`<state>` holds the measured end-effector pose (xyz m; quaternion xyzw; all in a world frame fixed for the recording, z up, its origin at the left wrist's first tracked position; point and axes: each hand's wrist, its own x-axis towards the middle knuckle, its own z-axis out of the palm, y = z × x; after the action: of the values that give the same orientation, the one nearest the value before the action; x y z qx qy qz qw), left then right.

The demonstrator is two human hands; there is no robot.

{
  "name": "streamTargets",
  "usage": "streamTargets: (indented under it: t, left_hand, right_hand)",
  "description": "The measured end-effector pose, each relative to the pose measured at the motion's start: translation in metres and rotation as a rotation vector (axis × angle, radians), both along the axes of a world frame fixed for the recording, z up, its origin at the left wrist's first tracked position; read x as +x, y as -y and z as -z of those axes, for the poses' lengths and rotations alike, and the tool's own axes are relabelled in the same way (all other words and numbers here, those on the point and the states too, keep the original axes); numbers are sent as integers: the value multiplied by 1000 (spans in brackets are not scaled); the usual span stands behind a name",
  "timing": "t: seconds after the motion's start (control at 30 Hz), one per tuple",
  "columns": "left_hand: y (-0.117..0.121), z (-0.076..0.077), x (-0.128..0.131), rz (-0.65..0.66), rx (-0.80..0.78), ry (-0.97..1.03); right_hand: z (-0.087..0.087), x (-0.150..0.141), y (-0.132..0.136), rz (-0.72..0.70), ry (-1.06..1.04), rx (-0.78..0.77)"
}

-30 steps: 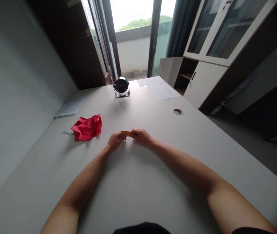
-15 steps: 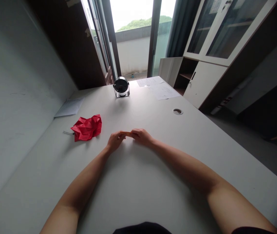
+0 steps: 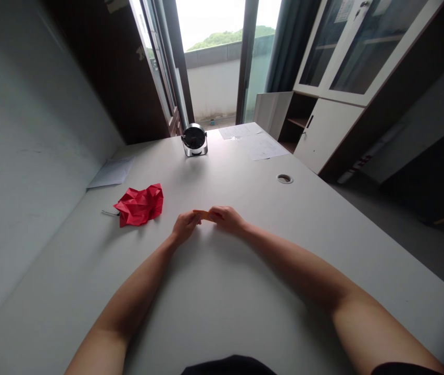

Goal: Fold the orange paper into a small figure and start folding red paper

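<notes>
My left hand (image 3: 185,225) and my right hand (image 3: 227,217) meet over the middle of the table, both with closed fingers. Between them they pinch a small, flat orange piece of paper (image 3: 205,214), which looks folded. The left fingers hold its left end and the right fingers its right end; only the middle strip shows. To the left of my left hand lies a creased sheet of red paper (image 3: 139,205), with a thin dark cord or wire poking out at its left side.
A round black device on a silver stand (image 3: 194,139) is at the table's far edge. White papers (image 3: 263,145) lie at the far right, and a pale envelope-like sheet (image 3: 111,172) by the left wall. A round cable hole (image 3: 284,178) opens in the white tabletop (image 3: 222,312).
The orange paper has tilted slightly, so a little more of its face shows between my hands. My fingers have shifted only slightly. The red paper is unmoved.
</notes>
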<state>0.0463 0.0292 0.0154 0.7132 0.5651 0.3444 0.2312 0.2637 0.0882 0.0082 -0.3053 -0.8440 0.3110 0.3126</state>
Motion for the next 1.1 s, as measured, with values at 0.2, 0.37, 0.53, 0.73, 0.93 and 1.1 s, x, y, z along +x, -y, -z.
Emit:
streamTargets:
  t: [0.2, 0.37, 0.53, 0.73, 0.93, 1.1]
  left_hand:
    - [1, -2, 1, -19, -8, 41]
    - [-2, 2, 0, -83, -20, 232]
    - [-7, 8, -3, -92, -29, 393]
    - [-3, 2, 4, -172, 39, 552]
    - [-1, -1, 6, -208, 57, 511]
    - [-8, 8, 6, -284, 76, 728]
  right_hand:
    - [0, 1, 0, 24, -8, -43]
    - [2, 1, -4, 55, -23, -77]
    - [6, 1, -6, 47, -14, -51]
    - [4, 1, -2, -9, 12, -17]
    - [2, 2, 0, 0, 26, 25]
    - [9, 1, -4, 37, -3, 38]
